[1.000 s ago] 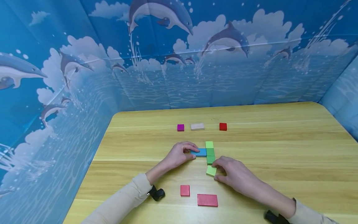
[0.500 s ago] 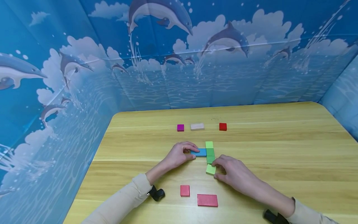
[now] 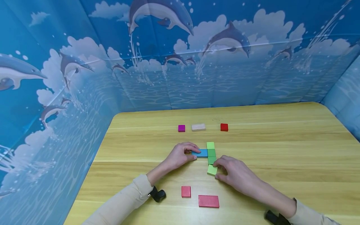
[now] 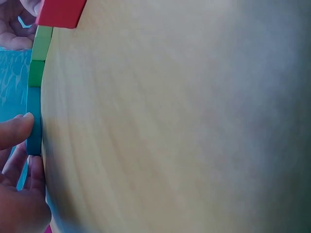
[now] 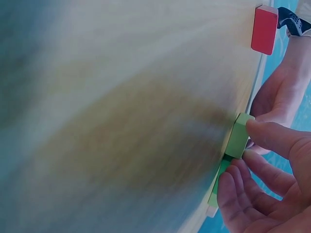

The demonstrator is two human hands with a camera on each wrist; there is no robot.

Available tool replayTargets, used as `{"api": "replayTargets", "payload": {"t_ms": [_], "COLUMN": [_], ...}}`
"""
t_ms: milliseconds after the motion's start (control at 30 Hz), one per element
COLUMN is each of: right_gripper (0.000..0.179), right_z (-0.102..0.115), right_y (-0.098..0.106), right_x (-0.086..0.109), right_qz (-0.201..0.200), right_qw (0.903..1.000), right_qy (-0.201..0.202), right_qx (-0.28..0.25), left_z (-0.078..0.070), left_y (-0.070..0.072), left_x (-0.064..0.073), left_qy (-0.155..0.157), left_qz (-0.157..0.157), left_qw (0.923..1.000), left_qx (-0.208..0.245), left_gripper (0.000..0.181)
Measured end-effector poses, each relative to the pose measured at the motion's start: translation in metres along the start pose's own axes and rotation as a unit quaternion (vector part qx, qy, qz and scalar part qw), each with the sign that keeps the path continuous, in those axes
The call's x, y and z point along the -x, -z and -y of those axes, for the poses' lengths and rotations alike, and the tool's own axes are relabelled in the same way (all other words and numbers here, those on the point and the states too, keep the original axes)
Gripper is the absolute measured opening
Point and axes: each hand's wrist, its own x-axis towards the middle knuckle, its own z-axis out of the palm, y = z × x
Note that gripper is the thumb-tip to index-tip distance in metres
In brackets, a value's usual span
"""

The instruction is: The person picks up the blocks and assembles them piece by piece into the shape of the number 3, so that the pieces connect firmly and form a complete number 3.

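Observation:
My left hand (image 3: 180, 155) holds a flat blue block (image 3: 203, 153) between thumb and fingers; the left wrist view shows the thumb (image 4: 22, 127) on its side. Against the blue block's right end runs a column with a light green block (image 3: 210, 145) at the far end, then a green block (image 3: 211, 152) and another green block (image 3: 212, 160). At the column's near end, a second light green block (image 3: 212, 170) lies slightly skewed. My right hand (image 3: 237, 175) pinches it; in the right wrist view the thumb (image 5: 272, 136) presses its near edge.
Nearer the front lie a small red square block (image 3: 186, 191) and a larger red rectangular block (image 3: 208, 201). Farther back sit a purple block (image 3: 181, 128), a whitish block (image 3: 198, 127) and a bright red block (image 3: 224, 127). A dolphin-print curtain (image 3: 180, 84) surrounds the wooden table (image 3: 281, 140).
My right hand has slid the near light green block a little away from me, up to the column's end. It stays there over the last half second. My left hand has not moved.

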Motion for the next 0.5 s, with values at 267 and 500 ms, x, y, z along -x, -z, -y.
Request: {"api": "replayTargets", "payload": {"t_ms": [267,500], "right_gripper": [0.029,0.029], "right_z": [-0.0028,-0.0084], "right_y": [0.0003,0.0073], "right_x": [0.0016,-0.0022], "right_qz": [-0.009,-0.023], "right_qw": [0.9998,0.9994], "right_qy": [0.015,0.006], "right_qx": [-0.006,-0.026], "left_z": [0.0001,0.0005], "left_y": [0.0000,0.0000], "left_x": [-0.0003,-0.0001], "left_qy": [-0.006,-0.007], "left_qz": [0.001,0.000], "left_qw": [0.9999,0.9999], "left_qx": [-0.009,-0.008], "left_gripper": [0.021,0.021]}}
